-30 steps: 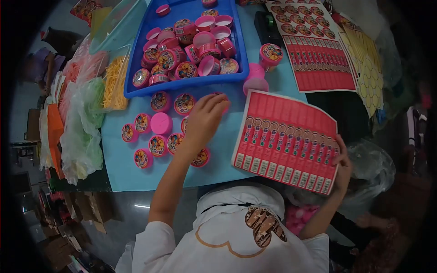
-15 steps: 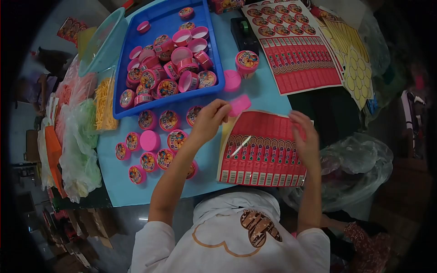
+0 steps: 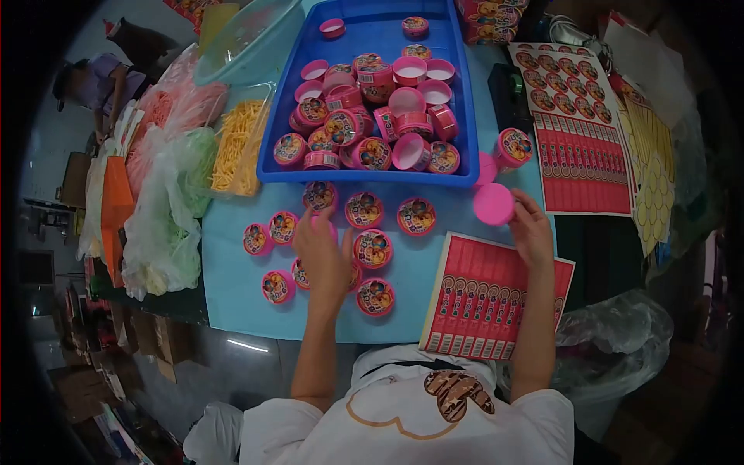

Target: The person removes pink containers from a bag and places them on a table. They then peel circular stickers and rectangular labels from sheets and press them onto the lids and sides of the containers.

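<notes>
My left hand [image 3: 324,263] reaches over the group of tubs, its thumb and fingers around a plain pink tub [image 3: 324,227] among them. My right hand [image 3: 532,236] pinches the right edge of a plain pink round tub [image 3: 494,204], its flat face toward me. Several pink tubs with round cartoon labels, such as this labelled tub [image 3: 417,216], stand around my left hand. Under my right forearm lies a red label sheet [image 3: 477,298] with strip labels and barcodes. Another plain pink piece [image 3: 486,168] rests beside a labelled tub [image 3: 514,147].
A blue tray [image 3: 372,178] piled with pink tubs stands at the back. Left of it are a clear box of yellow sticks [image 3: 238,147] and plastic bags [image 3: 159,248]. Further sticker sheets [image 3: 577,132] and a black tape dispenser [image 3: 509,97] lie right. A person [image 3: 108,85] is far left.
The camera view has shifted. My left hand has let go of a pink tub and moved left to the plain one among the labelled tubs. My right hand, empty before, now holds a pink tub.
</notes>
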The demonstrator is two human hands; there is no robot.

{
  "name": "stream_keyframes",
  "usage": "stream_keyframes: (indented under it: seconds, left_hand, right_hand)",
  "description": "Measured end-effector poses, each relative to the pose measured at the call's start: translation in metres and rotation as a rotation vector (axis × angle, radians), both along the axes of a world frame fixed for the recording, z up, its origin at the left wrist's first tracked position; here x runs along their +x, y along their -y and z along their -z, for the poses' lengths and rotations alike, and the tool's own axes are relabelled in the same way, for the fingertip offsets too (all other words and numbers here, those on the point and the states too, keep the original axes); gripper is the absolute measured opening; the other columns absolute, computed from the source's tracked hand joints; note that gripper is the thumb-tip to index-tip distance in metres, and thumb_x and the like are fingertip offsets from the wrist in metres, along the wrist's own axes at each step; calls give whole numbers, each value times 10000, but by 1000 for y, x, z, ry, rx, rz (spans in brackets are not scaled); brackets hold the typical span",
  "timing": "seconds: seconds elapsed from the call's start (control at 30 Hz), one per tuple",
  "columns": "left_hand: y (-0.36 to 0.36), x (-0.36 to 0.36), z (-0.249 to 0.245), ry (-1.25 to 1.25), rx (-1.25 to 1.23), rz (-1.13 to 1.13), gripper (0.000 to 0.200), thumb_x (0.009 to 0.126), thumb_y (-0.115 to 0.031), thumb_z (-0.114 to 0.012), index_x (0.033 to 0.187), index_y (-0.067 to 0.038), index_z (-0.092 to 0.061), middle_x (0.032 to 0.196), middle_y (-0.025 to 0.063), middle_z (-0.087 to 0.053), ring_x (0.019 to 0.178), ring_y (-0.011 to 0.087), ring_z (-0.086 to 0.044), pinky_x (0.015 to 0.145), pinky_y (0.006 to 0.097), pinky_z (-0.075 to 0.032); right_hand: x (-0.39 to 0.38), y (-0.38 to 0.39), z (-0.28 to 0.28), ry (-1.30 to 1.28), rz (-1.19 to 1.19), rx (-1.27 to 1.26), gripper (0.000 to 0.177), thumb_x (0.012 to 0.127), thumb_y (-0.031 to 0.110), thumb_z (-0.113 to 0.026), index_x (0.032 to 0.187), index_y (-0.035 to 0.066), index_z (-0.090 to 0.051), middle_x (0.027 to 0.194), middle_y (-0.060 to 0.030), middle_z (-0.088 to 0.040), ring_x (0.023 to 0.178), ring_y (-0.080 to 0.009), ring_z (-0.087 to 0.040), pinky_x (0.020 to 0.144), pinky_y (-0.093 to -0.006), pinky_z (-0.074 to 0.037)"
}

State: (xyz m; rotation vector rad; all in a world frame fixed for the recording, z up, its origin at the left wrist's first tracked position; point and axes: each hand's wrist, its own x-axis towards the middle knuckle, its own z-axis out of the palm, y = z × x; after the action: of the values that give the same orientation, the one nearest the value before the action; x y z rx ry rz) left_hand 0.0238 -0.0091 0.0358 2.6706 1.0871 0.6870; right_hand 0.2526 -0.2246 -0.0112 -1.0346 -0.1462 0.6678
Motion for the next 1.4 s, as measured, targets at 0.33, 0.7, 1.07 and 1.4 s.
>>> stream_keyframes:
  seconds: [0.33, 0.7, 1.07, 1.4]
  left_hand:
    - [-25, -28, 13, -152, -101, -14, 484, 675, -192, -646, 1073, -18, -431, 1096, 156, -438, 1077, 317, -376, 906, 441, -252]
    - [119, 155, 44, 81, -77, 767, 411, 668, -89, -667, 1006, -45, -438, 1146, 200, -386, 1051, 368, -391, 879, 421, -350]
    - [149, 154, -27, -183, -728, 952, 257, 782, -164, -584, 976, -12, -512, 832, 105, -574, 764, 232, -551, 715, 304, -440]
    - [117, 80, 14, 584, -1357, 287, 172, 859, -153, -495, 963, -19, -526, 724, -18, -536, 631, 22, -426, 541, 182, -357]
  right_hand:
    - [8, 64, -18, 938, 308, -913, 215, 803, 71, -507, 1012, 25, -532, 1054, -128, -461, 968, -250, -480, 818, -309, -386]
    - [-105, 207, 9, 258, 526, -1057, 201, 830, 165, -526, 941, -2, -527, 808, -75, -565, 750, -119, -516, 692, -255, -409]
    - [-58, 213, -97, 448, 130, -851, 177, 774, 41, -553, 943, -8, -551, 802, -46, -572, 717, -93, -516, 659, -219, -417]
    - [-30, 124, -59, 392, 308, -508, 356, 824, 97, -530, 1150, -4, -429, 998, -68, -538, 869, -107, -516, 782, -223, -402]
